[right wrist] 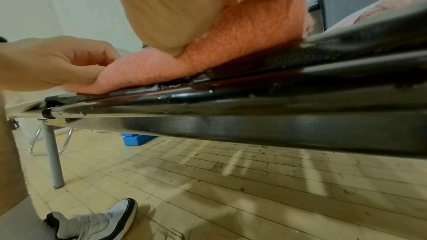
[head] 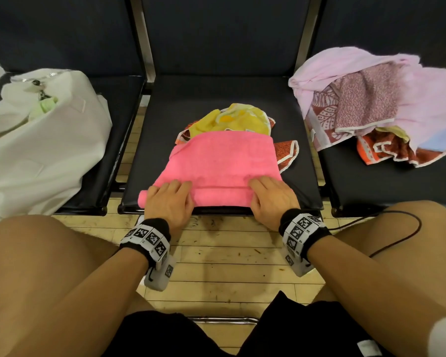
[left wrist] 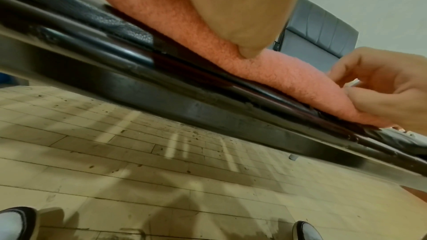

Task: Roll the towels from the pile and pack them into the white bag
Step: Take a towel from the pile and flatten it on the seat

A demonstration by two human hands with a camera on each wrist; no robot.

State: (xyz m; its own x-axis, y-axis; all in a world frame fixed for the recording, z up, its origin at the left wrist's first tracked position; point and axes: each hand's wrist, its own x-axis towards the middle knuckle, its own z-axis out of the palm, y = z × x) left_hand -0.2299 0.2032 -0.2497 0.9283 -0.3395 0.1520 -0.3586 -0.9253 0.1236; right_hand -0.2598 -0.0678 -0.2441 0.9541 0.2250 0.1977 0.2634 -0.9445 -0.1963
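Note:
A pink towel [head: 224,161] lies on the middle black seat [head: 227,99], its near edge turned into a short roll [head: 216,197] at the seat's front. My left hand [head: 169,199] grips the roll's left end, fingers curled over it and thumb [left wrist: 242,30] pressing the front. My right hand [head: 273,199] grips the right end the same way, its thumb [right wrist: 166,30] on the front of the pink towel [right wrist: 242,39]. A yellow towel [head: 232,119] and an orange patterned one [head: 286,150] lie under the pink towel's far part. The white bag [head: 44,140] slumps on the left seat.
The towel pile [head: 373,106], pink, maroon-patterned and orange, sits on the right seat. Wooden floor [head: 224,253] runs between the seats and my knees. A cable [head: 397,228] loops over my right thigh. A blue block [right wrist: 136,139] lies under the seats.

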